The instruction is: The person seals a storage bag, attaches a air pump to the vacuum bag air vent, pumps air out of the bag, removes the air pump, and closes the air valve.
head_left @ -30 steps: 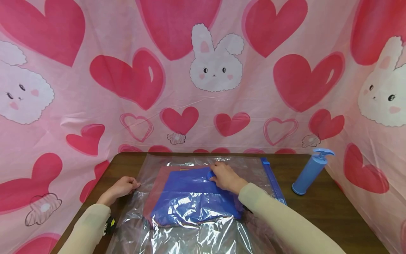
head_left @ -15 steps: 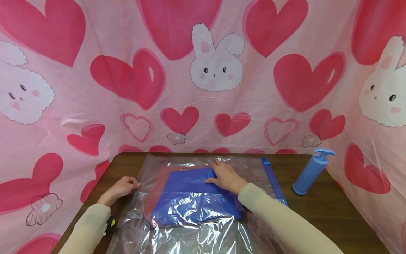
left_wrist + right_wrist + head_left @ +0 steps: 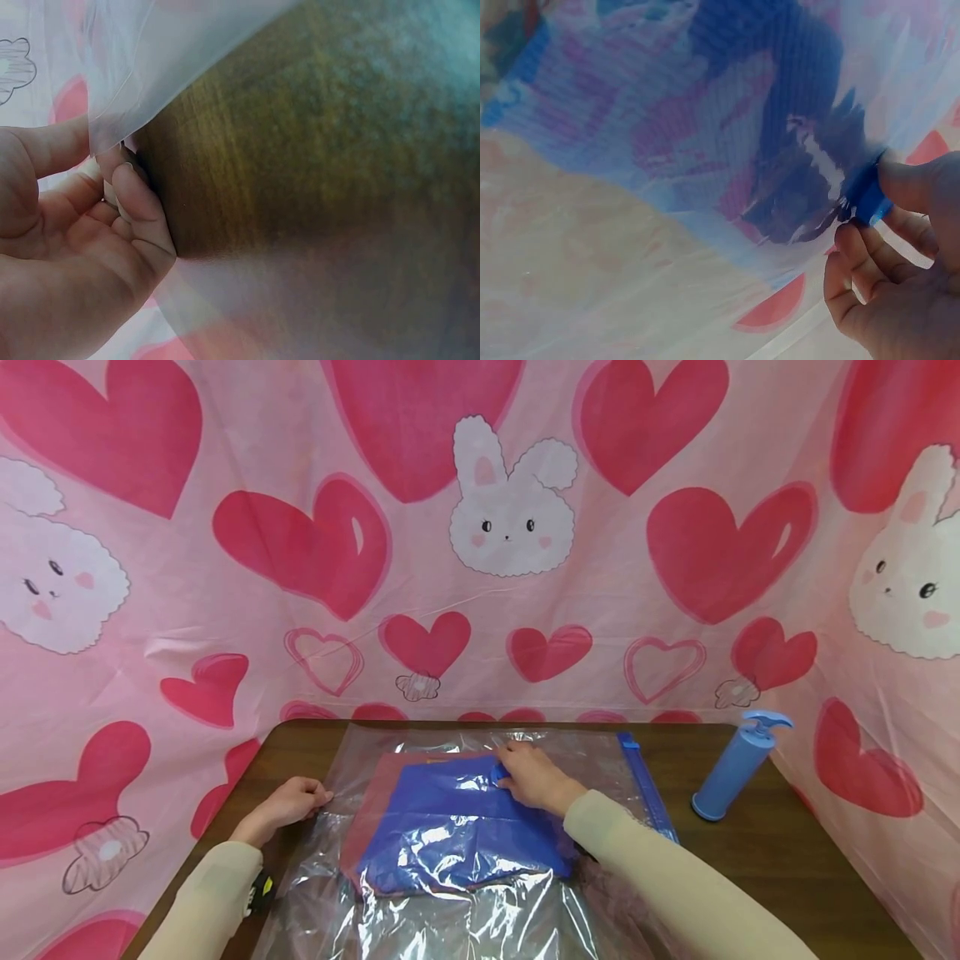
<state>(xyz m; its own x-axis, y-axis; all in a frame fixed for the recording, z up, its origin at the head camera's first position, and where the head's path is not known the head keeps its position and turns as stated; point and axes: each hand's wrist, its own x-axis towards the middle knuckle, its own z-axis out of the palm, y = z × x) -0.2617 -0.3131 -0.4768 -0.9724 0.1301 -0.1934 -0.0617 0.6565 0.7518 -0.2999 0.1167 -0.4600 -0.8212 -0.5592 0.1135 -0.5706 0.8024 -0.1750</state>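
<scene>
A clear plastic vacuum storage bag [image 3: 412, 931] lies flat, with folded blue cloth [image 3: 450, 835] over reddish cloth [image 3: 377, 806] inside. At the bag's left edge, my left hand [image 3: 281, 803] pinches the film between thumb and fingers. In the left wrist view the film's corner [image 3: 112, 124] sits at those fingertips. My right hand [image 3: 534, 779] is over the far right part of the blue cloth. Its thumb and fingers grip a round blue valve cap [image 3: 868, 193] on the bag, partly covered by the thumb.
A blue hand pump [image 3: 727, 777] stands upright on the dark wooden table [image 3: 810, 877], right of the bag. The bag's blue zip strip [image 3: 645, 785] runs along its right side. A pink curtain [image 3: 480, 602] with hearts and rabbits surrounds the table.
My right thumb swung out to the left of the valve cap half a second ago and is now back against it. My left hand keeps its place on the bag's edge.
</scene>
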